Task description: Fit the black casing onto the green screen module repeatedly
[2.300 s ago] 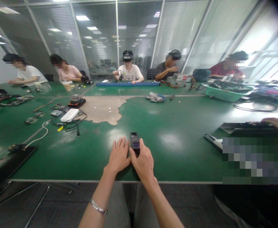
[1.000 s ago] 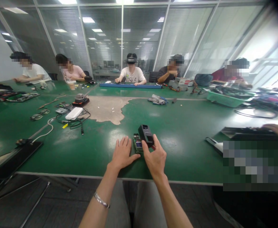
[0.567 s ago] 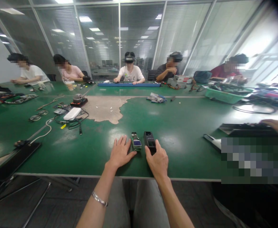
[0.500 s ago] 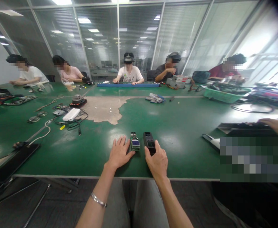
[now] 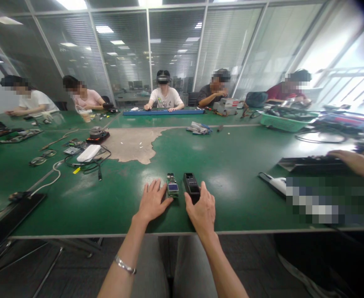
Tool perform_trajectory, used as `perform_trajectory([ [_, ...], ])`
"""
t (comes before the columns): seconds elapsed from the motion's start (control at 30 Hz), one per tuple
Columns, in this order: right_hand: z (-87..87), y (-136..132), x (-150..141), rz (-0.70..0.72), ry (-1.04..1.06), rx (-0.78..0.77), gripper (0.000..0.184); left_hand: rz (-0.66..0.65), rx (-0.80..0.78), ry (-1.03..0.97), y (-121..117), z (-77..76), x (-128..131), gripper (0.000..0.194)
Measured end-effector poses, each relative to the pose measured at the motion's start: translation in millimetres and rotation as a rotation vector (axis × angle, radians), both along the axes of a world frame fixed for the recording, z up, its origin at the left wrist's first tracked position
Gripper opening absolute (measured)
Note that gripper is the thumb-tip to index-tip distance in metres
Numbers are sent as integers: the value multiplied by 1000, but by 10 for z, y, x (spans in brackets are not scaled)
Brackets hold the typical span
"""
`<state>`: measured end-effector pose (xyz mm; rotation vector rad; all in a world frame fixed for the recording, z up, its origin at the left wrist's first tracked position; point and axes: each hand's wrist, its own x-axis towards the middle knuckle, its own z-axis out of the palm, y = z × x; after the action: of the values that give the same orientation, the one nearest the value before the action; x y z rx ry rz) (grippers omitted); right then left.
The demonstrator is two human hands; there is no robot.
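A small green circuit board with a dark blue screen (image 5: 173, 187) lies on the table close to the front edge. Beside it, on its left, my left hand (image 5: 151, 201) rests flat with fingers spread, the thumb at the board's near end. A black plastic housing (image 5: 191, 182) with cut-out windows lies just to the right of the board, separated by a narrow gap. My right hand (image 5: 202, 209) has its thumb and fingers on either side of the housing's near end, partly hiding it.
Gloves (image 5: 198, 128) and a white box with cables (image 5: 89, 153) lie on the green table (image 5: 237, 186). A green basket (image 5: 285, 121) stands at the back right. A co-worker's hand (image 5: 349, 159) is at the right; several people sit opposite.
The whole view has shifted a little, so the table and things appear slightly further left. Both hands keep nearly the same places beside the board and the housing.
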<state>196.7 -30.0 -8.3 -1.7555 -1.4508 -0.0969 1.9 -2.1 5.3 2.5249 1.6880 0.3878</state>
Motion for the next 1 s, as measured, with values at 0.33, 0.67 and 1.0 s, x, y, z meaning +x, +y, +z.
perform_trajectory([
  [0.33,12,2,-2,-4,-66,-36,63,-9,13,-6,3,-11,-5,64],
  [0.67,309,1,-127,-11,136,65,63,-14,-1,-21,4,-39,-24,74],
  [1.0,481,61,-550,79,16,25,63,10,-26,-111,15,-69,-31,109],
])
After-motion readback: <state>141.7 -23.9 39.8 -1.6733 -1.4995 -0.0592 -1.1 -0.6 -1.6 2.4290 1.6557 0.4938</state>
